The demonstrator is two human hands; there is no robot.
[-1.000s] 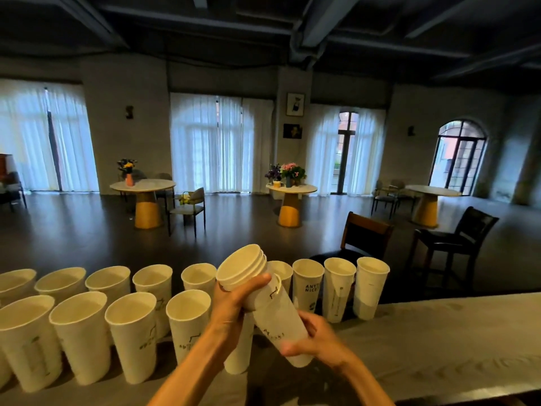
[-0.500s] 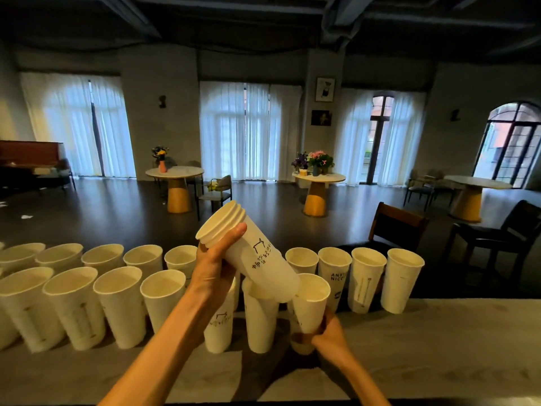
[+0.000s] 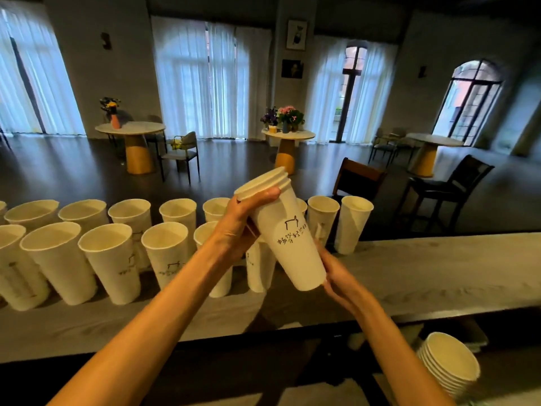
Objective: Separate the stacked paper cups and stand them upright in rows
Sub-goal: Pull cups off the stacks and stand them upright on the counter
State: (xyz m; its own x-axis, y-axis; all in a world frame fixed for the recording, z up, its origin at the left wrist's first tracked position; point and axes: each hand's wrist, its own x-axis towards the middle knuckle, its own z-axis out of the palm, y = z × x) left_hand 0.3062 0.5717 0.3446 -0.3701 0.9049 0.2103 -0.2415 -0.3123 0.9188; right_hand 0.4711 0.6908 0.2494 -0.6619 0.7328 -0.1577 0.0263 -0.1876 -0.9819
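Two rows of separated paper cups stand upright on the desk [image 3: 424, 276]: a far row [image 3: 128, 213] running from the left edge to the two cups right of the hands, and a near row [image 3: 108, 259] running from the left edge to about the middle, where its right end is partly hidden behind the left forearm. The exact count cannot be read, since several cups are covered by the arms. The placement work on the left half of the desk is judged largely done; the near row is shorter than the far row, and the right part of the desk carries no cups. The held stack [image 3: 281, 230] is above the desk near the middle, tilted with its rims up and to the left; three rims show at its top, so at least three cups remain nested in it. The left hand [image 3: 240, 227] forms a grasping grip round the upper part of the stack, thumb lying just under the rims. The right hand [image 3: 333, 273] is at the base of the stack, fingers closed against the bottom cup, which is judged to be the next one to be pulled free. A second stack [image 3: 450, 364] lies below the desk at the lower right, with several rims visible, untouched. Judged remaining: separating both stacks and extending the near row rightward.
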